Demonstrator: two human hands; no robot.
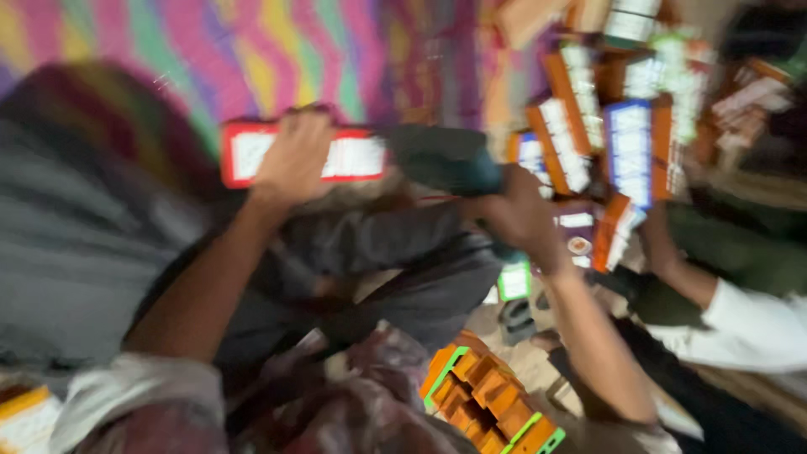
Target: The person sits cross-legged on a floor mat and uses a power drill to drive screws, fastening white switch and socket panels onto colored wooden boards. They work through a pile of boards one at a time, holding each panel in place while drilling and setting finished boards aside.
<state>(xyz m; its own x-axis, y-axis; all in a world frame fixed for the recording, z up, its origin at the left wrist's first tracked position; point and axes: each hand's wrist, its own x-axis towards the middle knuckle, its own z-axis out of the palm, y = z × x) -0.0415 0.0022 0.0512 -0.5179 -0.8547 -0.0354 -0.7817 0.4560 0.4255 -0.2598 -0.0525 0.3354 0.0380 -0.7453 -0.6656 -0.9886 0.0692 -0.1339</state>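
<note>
The view is blurred by motion. My left hand (294, 160) grips a flat red-framed white slate (357, 157) held out over dark cloth. My right hand (517, 214) is closed around a dark teal tool (441, 160), whose body points left towards the slate. What kind of tool it is cannot be told through the blur.
A stack of orange blocks with green edges (487, 399) lies near my lap. Many orange and blue framed slates (626, 139) are piled at the upper right. Another person's arm in a white sleeve (748, 324) reaches in from the right. A striped multicoloured mat (277, 50) covers the floor.
</note>
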